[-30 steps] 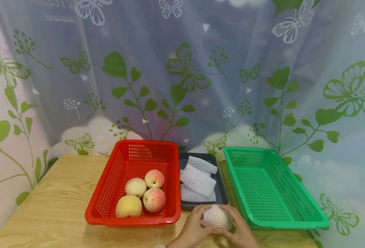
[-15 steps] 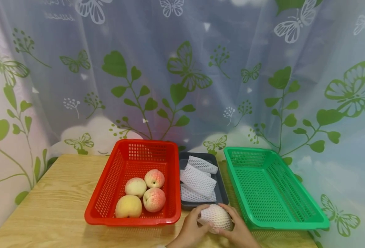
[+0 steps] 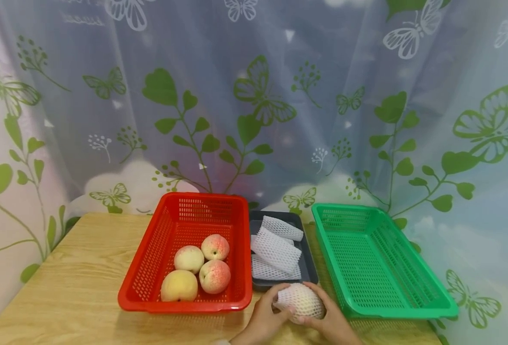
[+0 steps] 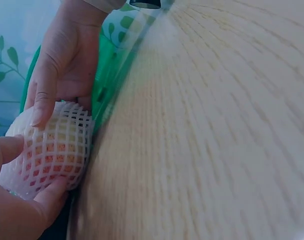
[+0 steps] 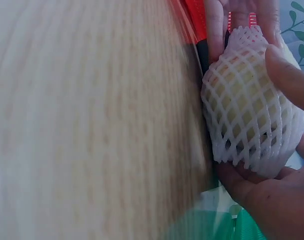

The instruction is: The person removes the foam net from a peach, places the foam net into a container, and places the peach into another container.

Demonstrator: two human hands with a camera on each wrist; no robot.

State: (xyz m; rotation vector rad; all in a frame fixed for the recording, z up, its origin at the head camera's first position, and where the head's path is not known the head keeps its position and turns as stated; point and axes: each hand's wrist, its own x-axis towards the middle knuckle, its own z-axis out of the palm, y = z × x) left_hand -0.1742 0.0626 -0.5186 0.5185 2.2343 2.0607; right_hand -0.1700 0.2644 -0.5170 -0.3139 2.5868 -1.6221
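Note:
Between both hands, low in the head view, is a peach [image 3: 302, 303] covered by a white foam net sleeve [image 5: 247, 100]. My left hand [image 3: 266, 314] grips its left side, thumb in front and fingers behind. On the other side my right hand [image 3: 332, 318] holds it the same way. In the left wrist view the peach's red and yellow skin shows through the mesh. The sleeve narrows to a gathered end on the left hand's side, seen in the right wrist view. Just behind the hands lies a dark tray [image 3: 309, 268] with several flat foam net sleeves [image 3: 276, 250].
A red basket [image 3: 139, 268] on the left holds several peaches [image 3: 214, 277]. To the right stands a green basket [image 3: 379, 268] with nothing in it. Both rest on a wooden table [image 3: 77, 282], with a printed curtain [image 3: 254, 96] behind.
The sleeved peach has turned slightly between the hands, and the sleeve's narrow end now points further left. Both hands keep hold of it in nearly the same place.

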